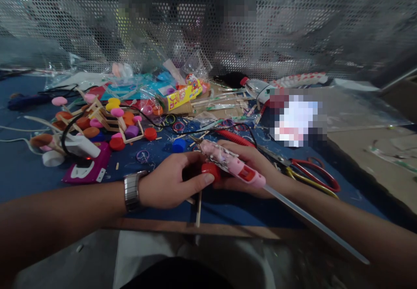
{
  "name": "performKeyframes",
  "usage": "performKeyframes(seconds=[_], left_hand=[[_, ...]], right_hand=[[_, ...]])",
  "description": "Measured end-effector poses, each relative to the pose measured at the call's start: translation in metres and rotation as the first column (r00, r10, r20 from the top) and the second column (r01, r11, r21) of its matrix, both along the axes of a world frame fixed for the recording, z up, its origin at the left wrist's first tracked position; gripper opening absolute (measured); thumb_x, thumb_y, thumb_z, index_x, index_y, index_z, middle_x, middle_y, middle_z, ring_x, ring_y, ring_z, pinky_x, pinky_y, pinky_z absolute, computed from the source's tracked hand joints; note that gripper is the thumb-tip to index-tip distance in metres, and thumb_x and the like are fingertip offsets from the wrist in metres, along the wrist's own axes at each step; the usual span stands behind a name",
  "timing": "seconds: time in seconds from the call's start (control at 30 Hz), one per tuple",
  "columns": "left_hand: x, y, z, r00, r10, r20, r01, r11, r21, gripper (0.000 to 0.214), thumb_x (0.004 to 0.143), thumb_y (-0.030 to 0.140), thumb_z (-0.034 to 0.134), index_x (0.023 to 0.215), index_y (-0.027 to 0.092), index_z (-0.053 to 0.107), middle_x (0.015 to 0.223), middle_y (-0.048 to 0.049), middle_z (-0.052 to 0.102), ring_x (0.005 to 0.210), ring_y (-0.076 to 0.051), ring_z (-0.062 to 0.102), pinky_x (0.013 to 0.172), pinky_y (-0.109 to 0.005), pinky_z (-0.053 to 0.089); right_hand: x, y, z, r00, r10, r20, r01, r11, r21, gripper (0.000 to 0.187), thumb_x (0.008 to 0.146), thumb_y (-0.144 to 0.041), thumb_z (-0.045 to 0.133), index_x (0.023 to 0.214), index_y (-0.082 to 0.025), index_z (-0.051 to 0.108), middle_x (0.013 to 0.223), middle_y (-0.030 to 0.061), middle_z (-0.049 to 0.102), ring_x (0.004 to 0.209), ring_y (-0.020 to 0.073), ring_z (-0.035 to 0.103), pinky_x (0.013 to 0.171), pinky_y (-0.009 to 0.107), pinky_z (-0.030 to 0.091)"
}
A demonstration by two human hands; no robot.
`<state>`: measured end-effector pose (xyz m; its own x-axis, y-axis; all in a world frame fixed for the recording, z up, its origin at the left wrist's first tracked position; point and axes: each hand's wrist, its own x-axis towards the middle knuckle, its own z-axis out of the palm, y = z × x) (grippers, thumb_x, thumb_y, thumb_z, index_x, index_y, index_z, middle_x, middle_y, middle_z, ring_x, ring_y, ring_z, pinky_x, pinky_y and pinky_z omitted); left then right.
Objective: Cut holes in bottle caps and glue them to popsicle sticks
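Observation:
My left hand (167, 182), with a metal watch (131, 192) on its wrist, pinches a red bottle cap (211, 173) between thumb and fingers. Wrapped round a pink hot glue gun (240, 170) is my right hand (256, 165), its fingers partly hidden behind the gun. The gun's nozzle points up and left, just beyond the cap. A long translucent glue stick (312, 220) sticks out of its rear toward the lower right. Below the cap, thin wooden sticks (199, 209) extend toward the table edge; whether they touch it is hidden. A blue bottle cap (179, 145) lies just beyond my left hand.
At left, several wooden-stick models with coloured wheels (97, 122) stand behind a purple power strip (87, 169) with a white plug. Scissors (314, 176) lie right of my right hand, near a blurred lit screen (295, 122). A plastic bottle (259, 89) lies at the back.

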<state>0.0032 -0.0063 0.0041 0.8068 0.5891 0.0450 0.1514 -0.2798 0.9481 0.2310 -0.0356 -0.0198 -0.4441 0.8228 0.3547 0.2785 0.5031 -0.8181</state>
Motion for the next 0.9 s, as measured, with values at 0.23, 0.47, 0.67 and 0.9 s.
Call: performKeyframes(seconds=[0.23, 0.47, 0.67, 0.9], left_hand=[[0.001, 0.001, -0.001, 1.0, 0.007, -0.009, -0.007, 0.998, -0.07, 0.029, 0.096, 0.04, 0.057, 0.106, 0.013, 0.062, 0.102, -0.0074, 0.07, 0.093, -0.02, 0.066, 0.088, -0.034, 0.055], [0.002, 0.001, -0.002, 1.0, 0.024, -0.006, -0.024, 0.995, -0.097, 0.03, 0.097, 0.041, 0.056, 0.108, 0.014, 0.063, 0.105, -0.0072, 0.071, 0.095, -0.02, 0.066, 0.088, -0.032, 0.054], [0.0, 0.001, -0.001, 0.999, 0.042, -0.033, -0.043, 0.999, -0.028, 0.028, 0.097, 0.041, 0.054, 0.104, 0.015, 0.064, 0.099, -0.0057, 0.071, 0.093, -0.02, 0.066, 0.087, -0.032, 0.054], [0.001, 0.002, -0.005, 1.0, 0.0, 0.028, 0.004, 0.991, -0.137, 0.036, 0.095, 0.045, 0.061, 0.113, 0.013, 0.062, 0.108, -0.008, 0.07, 0.097, -0.021, 0.066, 0.089, -0.033, 0.054]], right_hand=[[0.0, -0.001, 0.004, 1.0, -0.015, 0.005, 0.015, 0.999, -0.033, 0.039, 0.078, -0.033, 0.086, 0.111, -0.021, 0.07, 0.104, 0.0062, 0.071, 0.091, 0.0234, 0.069, 0.081, 0.035, 0.058], [0.001, -0.002, 0.008, 0.998, -0.049, 0.045, 0.051, 0.997, -0.058, 0.047, 0.078, -0.037, 0.086, 0.119, -0.021, 0.07, 0.116, 0.01, 0.074, 0.103, 0.0298, 0.072, 0.088, 0.039, 0.059], [0.001, -0.002, 0.01, 0.999, -0.023, 0.049, 0.024, 1.0, -0.009, 0.04, 0.078, -0.034, 0.085, 0.112, -0.019, 0.071, 0.116, 0.0115, 0.073, 0.11, 0.0302, 0.07, 0.092, 0.037, 0.058], [-0.003, -0.002, 0.012, 0.998, -0.038, 0.057, 0.039, 0.999, -0.021, 0.038, 0.078, -0.036, 0.085, 0.108, -0.02, 0.068, 0.104, 0.0079, 0.071, 0.092, 0.0251, 0.07, 0.082, 0.037, 0.058]])
